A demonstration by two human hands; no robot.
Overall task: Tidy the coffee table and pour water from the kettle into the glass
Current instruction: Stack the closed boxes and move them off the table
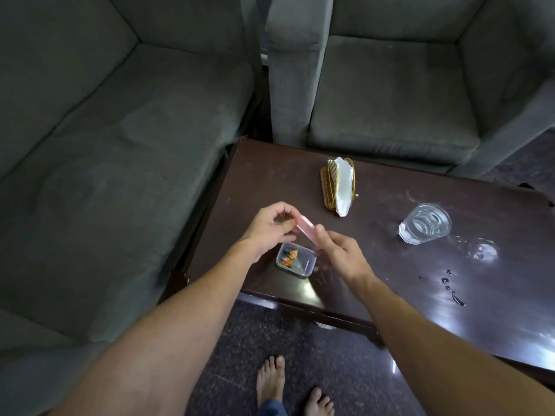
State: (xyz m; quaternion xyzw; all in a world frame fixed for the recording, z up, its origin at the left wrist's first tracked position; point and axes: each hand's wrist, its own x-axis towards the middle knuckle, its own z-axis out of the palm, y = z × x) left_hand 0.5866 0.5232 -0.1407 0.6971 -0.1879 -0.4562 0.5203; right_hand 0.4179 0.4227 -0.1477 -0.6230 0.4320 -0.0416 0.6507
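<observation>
A small clear plastic box [295, 262] sits on the dark wooden coffee table [375, 241] near its front left corner, with a few orange-wrapped bits inside. Just above it both hands hold a thin pink lid [395, 234]. My left hand [270, 229] pinches the lid's far end and my right hand [342, 253] grips its near end. A clear drinking glass [425, 224] stands to the right with water in it. No kettle is in view.
A gold wire napkin holder [339, 186] with white napkins stands at the table's back. Water drops and a wet patch [456, 283] lie on the right of the table. Grey sofas [105, 145] flank the table. My bare feet [288, 385] are on the floor below.
</observation>
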